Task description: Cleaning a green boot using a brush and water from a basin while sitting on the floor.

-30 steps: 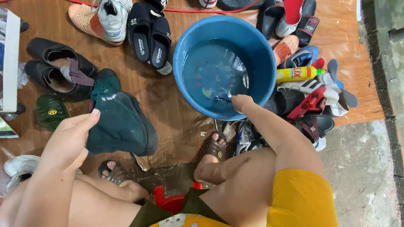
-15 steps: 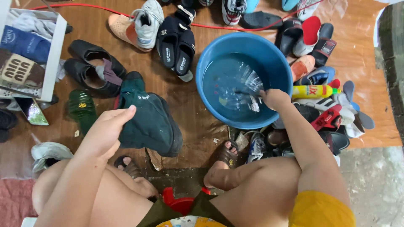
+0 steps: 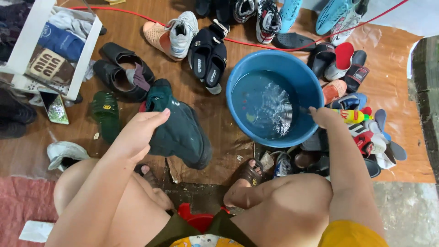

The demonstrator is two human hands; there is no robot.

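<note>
My left hand [image 3: 137, 132] grips the upper edge of a dark green shoe [image 3: 180, 130], holding it tilted over the brown floor. My right hand [image 3: 322, 116] rests at the right rim of a round blue basin [image 3: 279, 61] of rippling water and grips a handle whose brush end is under the water. A yellow bottle [image 3: 352, 115] lies just right of that hand. My knees and sandalled feet [image 3: 247, 171] are below the basin.
Many shoes ring the basin: black slides [image 3: 208, 57], a white and orange sneaker [image 3: 173, 34], black leather shoes [image 3: 121, 71], a green sandal [image 3: 104, 112], a colourful pile [image 3: 366, 132] at right. A white crate [image 3: 52, 50] sits upper left. A red hose [image 3: 256, 44] crosses the floor.
My right hand has pulled from over the water back to the basin's right rim, and the water now ripples. The left hand keeps its hold on the green shoe. The view has shifted.
</note>
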